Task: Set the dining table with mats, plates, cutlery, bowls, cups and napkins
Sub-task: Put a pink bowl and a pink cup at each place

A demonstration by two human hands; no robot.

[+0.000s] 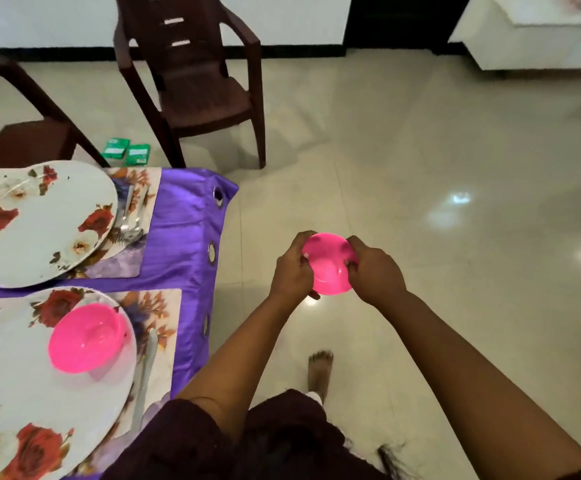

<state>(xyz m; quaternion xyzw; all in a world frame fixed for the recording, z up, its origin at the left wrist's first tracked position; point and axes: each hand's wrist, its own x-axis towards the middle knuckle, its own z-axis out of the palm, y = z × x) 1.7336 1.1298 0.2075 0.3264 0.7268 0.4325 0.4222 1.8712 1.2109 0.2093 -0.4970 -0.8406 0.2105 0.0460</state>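
Observation:
I hold a pink plastic bowl [328,266] over the floor, to the right of the table. My left hand [294,268] grips its left rim and my right hand [373,271] grips its right rim. On the table, a second pink bowl [86,337] sits on the near rose-patterned plate [22,386]. The far rose-patterned plate [36,223] carries no bowl. Each plate lies on a floral mat [159,317]. A fork and spoons [133,216] lie right of the far plate, and a knife [143,375] lies right of the near plate.
A purple cloth [185,220] covers the table, its eyelet edge hanging at the right. A dark plastic chair [195,84] stands beyond the table corner, another chair [15,116] at far left. Two green packets [126,152] lie on the glossy tiled floor [420,168]. My bare foot [320,374] is below the bowl.

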